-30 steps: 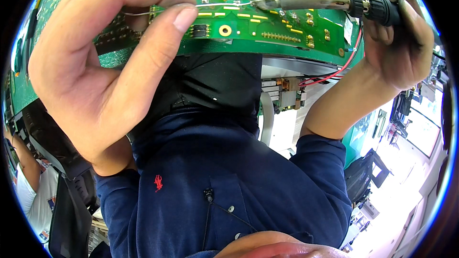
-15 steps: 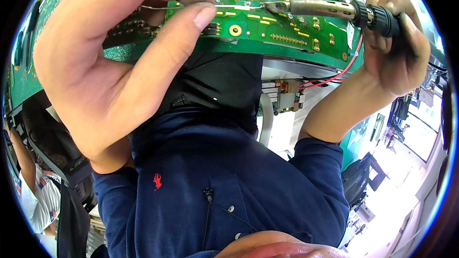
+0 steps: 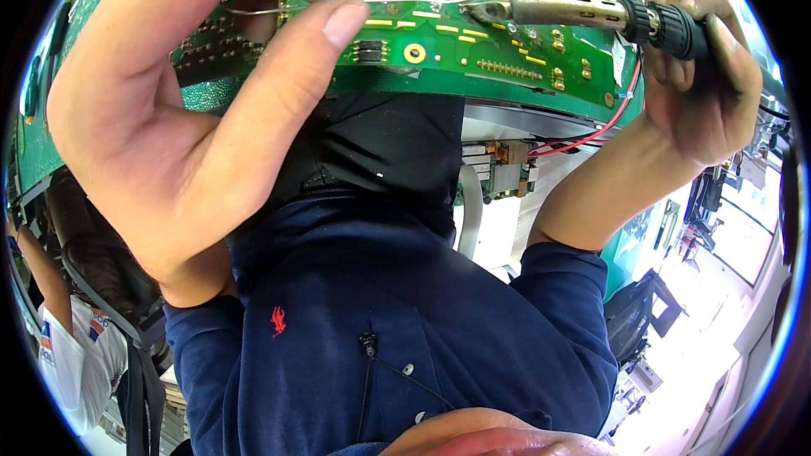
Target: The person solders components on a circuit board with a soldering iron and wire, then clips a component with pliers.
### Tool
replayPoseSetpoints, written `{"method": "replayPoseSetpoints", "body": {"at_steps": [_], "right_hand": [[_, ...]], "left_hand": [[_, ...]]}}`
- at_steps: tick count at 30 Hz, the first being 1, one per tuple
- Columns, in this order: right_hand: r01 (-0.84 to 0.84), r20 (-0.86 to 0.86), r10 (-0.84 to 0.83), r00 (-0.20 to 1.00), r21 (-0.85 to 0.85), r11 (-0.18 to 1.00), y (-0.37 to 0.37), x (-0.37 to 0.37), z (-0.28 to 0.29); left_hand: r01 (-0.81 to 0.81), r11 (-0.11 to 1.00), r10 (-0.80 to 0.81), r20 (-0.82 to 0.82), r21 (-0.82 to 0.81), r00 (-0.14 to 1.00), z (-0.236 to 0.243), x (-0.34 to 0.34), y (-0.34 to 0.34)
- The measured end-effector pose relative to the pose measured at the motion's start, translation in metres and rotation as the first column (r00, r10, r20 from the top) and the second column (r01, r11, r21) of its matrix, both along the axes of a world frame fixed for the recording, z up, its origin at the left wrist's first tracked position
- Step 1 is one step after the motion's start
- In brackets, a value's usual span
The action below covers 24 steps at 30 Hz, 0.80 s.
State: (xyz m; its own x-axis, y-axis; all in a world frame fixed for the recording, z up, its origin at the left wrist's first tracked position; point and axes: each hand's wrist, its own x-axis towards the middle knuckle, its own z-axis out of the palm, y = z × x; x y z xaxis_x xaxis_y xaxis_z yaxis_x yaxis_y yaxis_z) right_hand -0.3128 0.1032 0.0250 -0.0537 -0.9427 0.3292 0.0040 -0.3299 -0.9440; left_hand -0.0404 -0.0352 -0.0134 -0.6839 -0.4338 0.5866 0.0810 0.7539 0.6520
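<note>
1. The large green printed circuit board, covered in gold pads and small dark components, spans the top of the view. It lies flat with its working face up, which leaves the solder points open to both hands from above.
2. The left hand fills the left half of the frame. Its thumb and forefinger are closed in a pinch on a thin silver solder wire, the remaining fingers curled loosely. Gripping well back from the end seems meant to keep the fingertips away from the heat while still steering the wire.
3. The right hand is wrapped shut around the black handle of a soldering iron, held much like a pen, probably for fine control.
4. The iron's metal barrel lies nearly level over the board, its tip meeting the wire's free end just above a pad near the top centre.
5. A thin red lead runs from the board's right edge down past its underside.
</note>
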Motion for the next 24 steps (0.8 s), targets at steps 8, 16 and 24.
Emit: {"method": "replayPoseSetpoints", "body": {"at_steps": [8,16,24], "right_hand": [[-0.001,0.123,0.011,0.992,-0.076,0.997,-0.001,-0.005,-0.005],[-0.003,0.16,0.017,0.987,-0.083,0.997,-0.001,-0.006,-0.009],[0.076,0.199,-0.055,0.978,-0.096,0.993,0.0,-0.014,-0.024]], "left_hand": [[0.046,0.999,-0.046,-0.027,0.005,0.999,-0.004,0.006,-0.009],[0.045,0.999,-0.045,-0.005,0.003,0.999,-0.004,0.009,-0.009],[0.059,0.998,-0.057,0.088,-0.014,0.994,0.002,0.008,-0.01]]}}
